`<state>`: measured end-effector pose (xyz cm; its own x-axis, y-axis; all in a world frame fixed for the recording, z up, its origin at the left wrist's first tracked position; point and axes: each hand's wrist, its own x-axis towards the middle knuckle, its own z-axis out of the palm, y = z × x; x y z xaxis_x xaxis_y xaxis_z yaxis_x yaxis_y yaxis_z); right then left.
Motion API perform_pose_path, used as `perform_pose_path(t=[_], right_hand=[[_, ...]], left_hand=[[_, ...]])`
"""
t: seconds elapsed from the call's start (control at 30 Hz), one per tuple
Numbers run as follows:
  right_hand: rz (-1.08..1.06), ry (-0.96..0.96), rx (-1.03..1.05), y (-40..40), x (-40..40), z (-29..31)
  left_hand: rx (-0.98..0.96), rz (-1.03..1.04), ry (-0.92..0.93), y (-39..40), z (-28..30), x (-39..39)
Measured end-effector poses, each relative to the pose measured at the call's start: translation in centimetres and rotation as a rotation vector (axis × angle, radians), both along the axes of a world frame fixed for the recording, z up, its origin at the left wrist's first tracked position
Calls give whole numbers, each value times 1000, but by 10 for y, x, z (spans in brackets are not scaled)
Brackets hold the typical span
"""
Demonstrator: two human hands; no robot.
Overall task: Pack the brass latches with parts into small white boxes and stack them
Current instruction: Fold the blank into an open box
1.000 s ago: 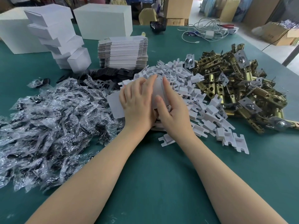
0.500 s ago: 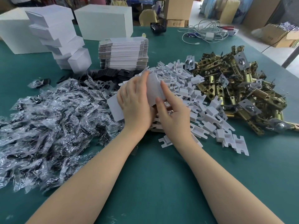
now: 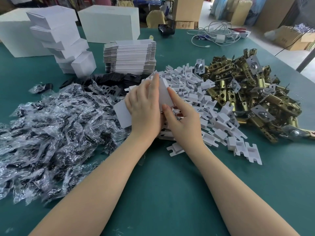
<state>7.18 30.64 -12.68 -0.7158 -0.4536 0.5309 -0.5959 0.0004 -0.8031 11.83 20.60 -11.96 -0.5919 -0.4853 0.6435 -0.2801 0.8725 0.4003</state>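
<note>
Hands: left hand and right hand together, clasping small white cardboard box over green bench | Risk: open flap creases, or contents slip out unseen | Stack of closed white boxes leans, may topple

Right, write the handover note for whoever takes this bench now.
Left hand: grips a small white box, flap open.
Right hand: index finger laid on the box's far side, other fingers curled; contents hidden.
Supplies: brass latches at right, white plastic parts in the middle, bagged parts at left, flat box blanks behind.
Done: packed boxes stacked far left.
Left: close this box, stack it, then keep packing the remaining latches.
</note>
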Motion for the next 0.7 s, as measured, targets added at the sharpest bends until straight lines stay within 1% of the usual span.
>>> perform_pose_path(t=[0.07,0.13,0.2,0.27,0.3,0.37,0.43,0.47,0.53,0.6,0.63,0.7], right_hand=[[-27,-128,-54,2,-5,4],[-87,-344,-190,10,-17,10],[-185,-582,-338,23,-32,18],[-259,-755,-447,37,-46,24],[-275,-815,-474,43,-51,25],[-244,-953,-482,48,-56,27],[-162,-1064,-381,47,-55,28],[-119,-1064,-294,45,-53,27],[-85,-972,-141,39,-49,25],[-99,-863,-37,33,-43,24],[-111,-788,2,30,-39,23],[-173,-540,94,27,-34,20]], left_hand=[[-22,-60,-59,-2,0,0],[-30,-90,-105,-4,1,2],[-61,-120,-35,-4,3,4],[-38,-198,103,-6,3,5],[1,-242,154,-6,3,6],[81,-328,176,-6,1,7],[138,-423,166,-6,1,8],[159,-472,180,-6,2,8],[151,-547,238,-5,2,7],[107,-542,290,-2,-1,5],[128,-526,308,-1,-2,5],[253,-497,321,2,-1,6]])
